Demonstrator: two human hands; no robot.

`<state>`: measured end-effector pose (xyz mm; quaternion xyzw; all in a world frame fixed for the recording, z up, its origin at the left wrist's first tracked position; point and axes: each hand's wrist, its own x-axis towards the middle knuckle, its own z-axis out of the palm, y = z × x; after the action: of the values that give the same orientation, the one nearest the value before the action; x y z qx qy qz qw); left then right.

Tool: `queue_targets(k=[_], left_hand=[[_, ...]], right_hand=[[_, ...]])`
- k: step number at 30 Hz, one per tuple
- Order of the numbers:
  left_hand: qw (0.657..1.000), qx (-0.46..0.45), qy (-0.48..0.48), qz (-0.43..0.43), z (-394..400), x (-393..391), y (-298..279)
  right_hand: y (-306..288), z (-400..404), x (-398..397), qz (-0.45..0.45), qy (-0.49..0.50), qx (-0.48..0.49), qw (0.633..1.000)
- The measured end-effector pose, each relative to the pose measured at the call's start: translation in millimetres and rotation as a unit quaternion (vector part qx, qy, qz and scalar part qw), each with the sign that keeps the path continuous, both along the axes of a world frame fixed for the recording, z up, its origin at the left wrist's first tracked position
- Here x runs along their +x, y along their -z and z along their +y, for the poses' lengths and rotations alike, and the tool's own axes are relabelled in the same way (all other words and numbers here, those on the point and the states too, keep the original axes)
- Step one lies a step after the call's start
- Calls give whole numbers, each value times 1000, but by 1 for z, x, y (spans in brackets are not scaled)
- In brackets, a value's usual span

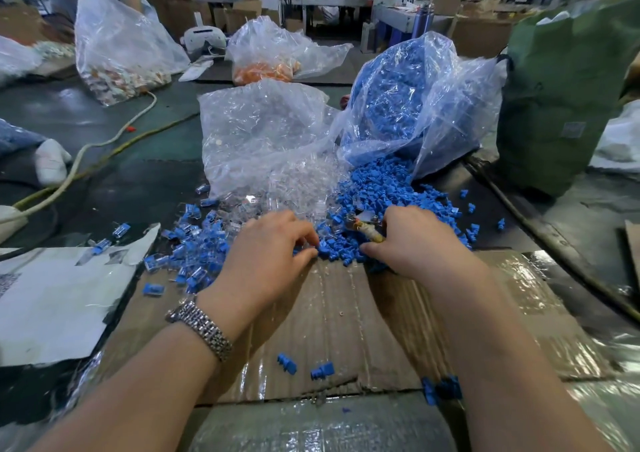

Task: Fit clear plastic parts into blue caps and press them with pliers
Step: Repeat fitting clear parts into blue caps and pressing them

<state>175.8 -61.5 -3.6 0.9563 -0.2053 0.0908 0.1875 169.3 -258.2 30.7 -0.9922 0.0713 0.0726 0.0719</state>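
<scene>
Nearest the person, three loose blue caps [286, 363] lie on taped cardboard [332, 327] that covers the surface, well short of the fingers; one cluster sits just beside the right forearm. The left wrist wears a metal watch [201, 327]. The left hand [266, 254] rests palm down at the near edge of the parts heap, its fingers [304, 235] curled and its thumb tip meeting them over a small clear part among the caps; whether it actually pinches that part cannot be told. The right hand [412, 240] is curled round the handle of the pliers [367, 228], whose metal head pokes out toward the left fingers, and its thumb touches the blue caps below. Between the two thumbs lies the near rim of the cap pile [391, 188]. To the left of the left fingers, assembled pieces [187, 243], blue with clear bodies, are scattered over the cardboard and onto a white sheet [52, 299]. Just beyond the fingers the clear parts [294, 181] spill from a clear bag [256, 129], and beyond the right fingers the blue caps pour from a second bag [408, 105]. Farther right stands a green sack [561, 98]. Farther left, cables [104, 143] cross the dark surface, and beyond them stand bags of orange parts [263, 70] and mixed parts [117, 46].
</scene>
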Motion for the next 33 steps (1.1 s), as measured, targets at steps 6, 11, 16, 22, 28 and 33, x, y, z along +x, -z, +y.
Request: queue_targets(k=[6,11,16,22,28,33], left_hand=[[998,-60,-6,10,7,0,-5],[985,-162,-17,55,12,0,-12],[945,-285,-34,157,17,2,-18],[822,-481,-13,303,21,5,-20],[735,-567,32,371,25,8,-17],[708,-583,34,398,22,6,-19]], right_hand=[[0,-3,0,11,5,27,1000],[-6,1,-1,-87,-70,51,992],[-3,11,-2,-48,-173,38,983],[3,15,1,-74,-186,23,979],[5,15,2,-42,-207,-12,977],[-1,10,0,-127,-160,112,973]])
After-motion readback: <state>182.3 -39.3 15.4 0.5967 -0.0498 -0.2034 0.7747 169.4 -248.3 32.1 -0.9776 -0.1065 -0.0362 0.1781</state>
